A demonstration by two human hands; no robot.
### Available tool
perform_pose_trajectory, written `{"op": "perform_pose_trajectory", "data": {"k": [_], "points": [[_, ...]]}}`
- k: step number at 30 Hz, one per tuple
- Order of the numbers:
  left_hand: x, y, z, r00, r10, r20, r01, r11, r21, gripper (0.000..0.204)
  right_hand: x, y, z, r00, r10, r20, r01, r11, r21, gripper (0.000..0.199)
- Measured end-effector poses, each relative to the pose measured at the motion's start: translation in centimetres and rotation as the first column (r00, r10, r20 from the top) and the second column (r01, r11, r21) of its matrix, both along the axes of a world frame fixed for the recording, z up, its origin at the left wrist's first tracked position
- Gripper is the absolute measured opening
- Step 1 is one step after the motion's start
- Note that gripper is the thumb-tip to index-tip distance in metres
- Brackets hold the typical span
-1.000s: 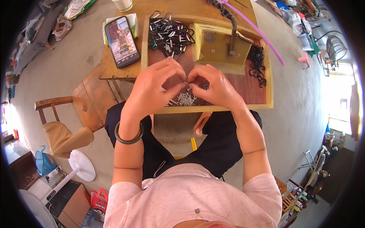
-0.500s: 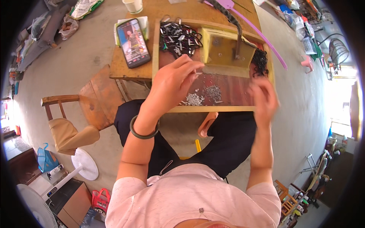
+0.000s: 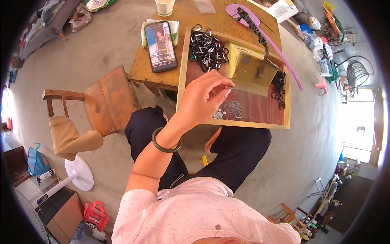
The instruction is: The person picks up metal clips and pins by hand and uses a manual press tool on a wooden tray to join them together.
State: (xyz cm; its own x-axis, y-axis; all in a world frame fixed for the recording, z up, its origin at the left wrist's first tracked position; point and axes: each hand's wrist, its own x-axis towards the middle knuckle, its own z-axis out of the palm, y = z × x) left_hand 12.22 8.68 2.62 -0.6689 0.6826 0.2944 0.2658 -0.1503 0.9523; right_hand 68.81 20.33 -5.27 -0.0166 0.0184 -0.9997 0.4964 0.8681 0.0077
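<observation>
My left hand (image 3: 206, 97) hovers over a wood-rimmed tray (image 3: 243, 124), thumb and forefinger pinched on a small silvery metal piece (image 3: 230, 87). Below it lie a heap of little grey metal pieces (image 3: 234, 108) and a paler, partly covered heap (image 3: 218, 114). Black elastic loops with silvery clips (image 3: 208, 49) are piled in the tray's far left corner. A block wrapped in yellowish covering (image 3: 248, 67) stands behind the hand, with a metal lever (image 3: 263, 67) over it, its handle wrapped in black. Plain black loops (image 3: 278, 90) lie along the right side. My right hand is out of view.
The tray sits at the edge of a wooden table (image 3: 185, 22), above my knees. Left of it lies a lit phone (image 3: 161, 46) on a packet, near a paper cup (image 3: 165, 7). A purple long-handled swatter (image 3: 280, 53) runs along the right. A wooden chair (image 3: 109, 101) stands left.
My right hand has left the tray's right side and gone out of view. My left hand stays pinched over the tray. The whole view has shifted, with the table now further right.
</observation>
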Motion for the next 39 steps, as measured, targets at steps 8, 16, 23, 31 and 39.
{"op": "perform_pose_trajectory", "data": {"k": [8, 16, 23, 31, 39], "points": [[-0.4, -0.7, 0.2, 0.999, 0.025, -0.033, -0.028, 0.997, -0.071, 0.016, -7.2, 2.8, 1.4, 0.999, -0.043, -0.021, 0.043, 0.998, 0.041, 0.042], [-0.2, -0.5, 0.0, 1.0, 0.02, -0.007, -0.021, 0.994, -0.108, 0.016, 0.5, -0.8, -0.7, 0.997, -0.072, 0.019, 0.073, 0.987, -0.141, 0.045], [-0.2, -0.6, -0.7, 1.0, -0.008, 0.028, 0.011, 0.994, -0.11, 0.016, -8.6, 1.8, 2.6, 0.999, 0.008, 0.046, -0.001, 0.99, -0.144, 0.051], [1.7, 1.6, -0.9, 0.981, -0.064, 0.183, 0.073, 0.996, -0.044, 0.015, -18.0, 8.1, 9.6, 0.916, -0.298, -0.267, 0.201, 0.92, -0.338, 0.037], [3.1, 3.3, -1.3, 0.942, -0.12, 0.314, 0.128, 0.992, -0.006, 0.015, -33.9, 11.4, 13.5, -0.061, -0.07, -0.996, 0.314, 0.946, -0.085, 0.01]]}}
